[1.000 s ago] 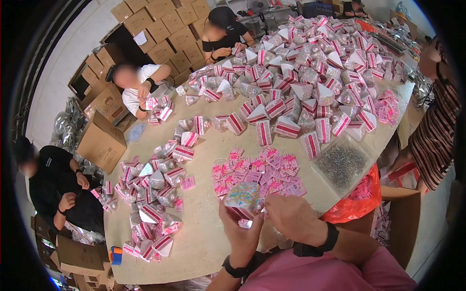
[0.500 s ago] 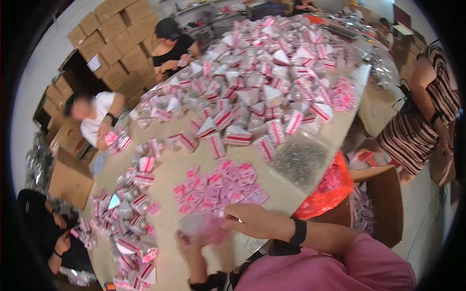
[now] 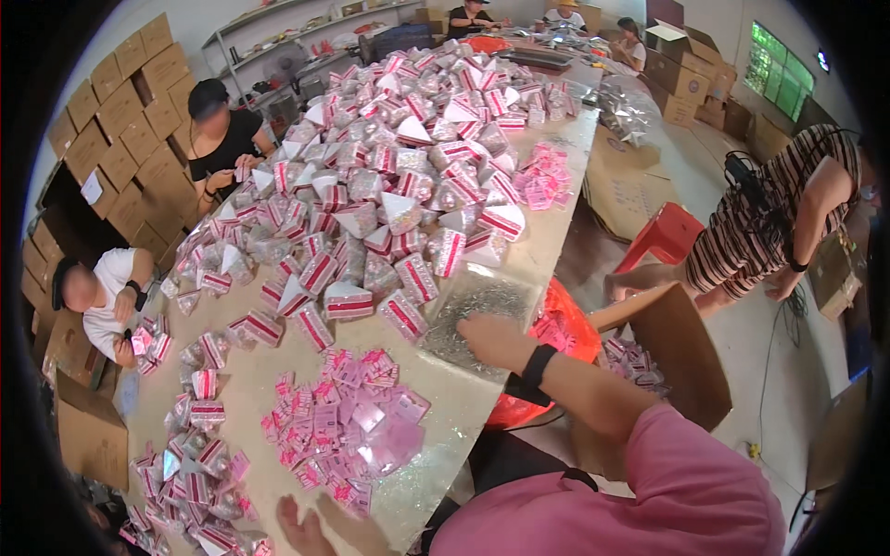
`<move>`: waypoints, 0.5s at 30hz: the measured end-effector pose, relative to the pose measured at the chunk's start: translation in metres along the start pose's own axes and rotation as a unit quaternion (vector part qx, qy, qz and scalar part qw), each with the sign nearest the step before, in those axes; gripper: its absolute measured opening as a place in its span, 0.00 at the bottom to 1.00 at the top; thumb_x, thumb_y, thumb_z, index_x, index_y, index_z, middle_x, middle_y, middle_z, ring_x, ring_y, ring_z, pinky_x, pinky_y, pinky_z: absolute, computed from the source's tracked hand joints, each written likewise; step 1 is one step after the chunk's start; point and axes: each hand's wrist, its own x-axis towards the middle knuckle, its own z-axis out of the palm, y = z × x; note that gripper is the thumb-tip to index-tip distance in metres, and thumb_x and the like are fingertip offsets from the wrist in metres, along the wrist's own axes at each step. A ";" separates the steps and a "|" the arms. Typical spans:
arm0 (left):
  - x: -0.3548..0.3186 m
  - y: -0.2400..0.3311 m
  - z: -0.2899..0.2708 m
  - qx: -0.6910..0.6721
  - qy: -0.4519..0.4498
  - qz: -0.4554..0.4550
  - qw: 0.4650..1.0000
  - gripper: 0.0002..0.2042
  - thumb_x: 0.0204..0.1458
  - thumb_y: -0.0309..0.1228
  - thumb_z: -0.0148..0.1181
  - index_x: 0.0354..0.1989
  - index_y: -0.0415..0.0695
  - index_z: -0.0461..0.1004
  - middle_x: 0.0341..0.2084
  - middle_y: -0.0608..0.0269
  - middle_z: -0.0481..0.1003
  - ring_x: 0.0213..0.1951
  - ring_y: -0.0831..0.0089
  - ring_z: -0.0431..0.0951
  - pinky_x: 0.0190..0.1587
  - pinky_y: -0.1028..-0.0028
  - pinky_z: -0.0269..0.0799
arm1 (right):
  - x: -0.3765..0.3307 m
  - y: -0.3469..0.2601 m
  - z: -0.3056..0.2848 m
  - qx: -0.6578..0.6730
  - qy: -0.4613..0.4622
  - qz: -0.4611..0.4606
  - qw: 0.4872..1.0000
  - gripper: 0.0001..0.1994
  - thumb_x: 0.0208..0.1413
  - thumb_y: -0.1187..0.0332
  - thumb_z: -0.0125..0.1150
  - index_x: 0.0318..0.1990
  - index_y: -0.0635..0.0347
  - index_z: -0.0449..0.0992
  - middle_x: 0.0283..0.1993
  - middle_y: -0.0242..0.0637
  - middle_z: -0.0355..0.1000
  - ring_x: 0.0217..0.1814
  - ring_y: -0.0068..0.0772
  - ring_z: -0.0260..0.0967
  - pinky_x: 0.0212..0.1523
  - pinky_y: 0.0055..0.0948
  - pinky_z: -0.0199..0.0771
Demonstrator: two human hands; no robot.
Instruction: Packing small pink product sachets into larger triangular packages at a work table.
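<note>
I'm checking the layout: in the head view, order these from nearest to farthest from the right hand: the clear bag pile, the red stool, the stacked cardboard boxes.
1. Clear bag pile: under the right hand.
2. Red stool: right, on the floor.
3. Stacked cardboard boxes: far left wall.

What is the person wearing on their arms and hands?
Both hands are bare, no gloves. The right hand has a black band on its wrist, and a pink sleeve covers the upper arm. Only the fingers of the left hand show at the bottom edge.
</note>
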 end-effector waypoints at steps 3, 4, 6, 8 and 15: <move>-0.018 0.047 0.033 0.007 -0.034 -0.044 0.998 0.26 0.50 0.29 0.59 0.57 0.33 0.61 0.53 0.46 0.67 0.56 0.58 0.66 0.58 0.60 0.59 | 0.005 0.003 0.009 0.038 0.031 -0.029 0.998 0.07 0.46 0.73 0.51 0.32 0.63 0.73 0.35 0.49 0.71 0.41 0.53 0.70 0.42 0.46 0.71; -0.019 0.050 0.037 0.011 -0.051 -0.049 0.997 0.26 0.50 0.30 0.59 0.57 0.33 0.61 0.53 0.46 0.67 0.56 0.58 0.66 0.57 0.61 0.60 | 0.005 0.007 0.013 0.052 0.038 -0.036 0.997 0.06 0.45 0.73 0.52 0.31 0.62 0.73 0.35 0.49 0.71 0.41 0.53 0.70 0.41 0.46 0.70; -0.019 0.040 0.040 0.011 -0.086 -0.027 0.996 0.27 0.50 0.32 0.61 0.58 0.35 0.61 0.54 0.46 0.66 0.56 0.58 0.66 0.56 0.61 0.61 | 0.006 0.016 0.016 0.073 0.083 -0.058 0.992 0.06 0.44 0.72 0.53 0.30 0.62 0.72 0.32 0.48 0.71 0.39 0.53 0.70 0.40 0.45 0.69; -0.018 0.042 0.040 0.024 -0.112 -0.014 0.993 0.28 0.50 0.33 0.61 0.58 0.36 0.61 0.54 0.46 0.66 0.57 0.58 0.66 0.56 0.59 0.61 | 0.008 0.022 0.015 0.098 0.091 -0.061 0.989 0.06 0.44 0.71 0.53 0.30 0.61 0.73 0.32 0.48 0.71 0.39 0.52 0.70 0.39 0.45 0.69; -0.022 0.026 0.048 0.002 -0.108 0.008 0.994 0.25 0.46 0.25 0.58 0.55 0.35 0.64 0.49 0.52 0.70 0.51 0.63 0.70 0.55 0.66 0.62 | 0.010 0.017 -0.036 0.128 0.044 -0.022 0.991 0.06 0.44 0.70 0.50 0.26 0.60 0.73 0.29 0.49 0.70 0.36 0.52 0.69 0.37 0.47 0.68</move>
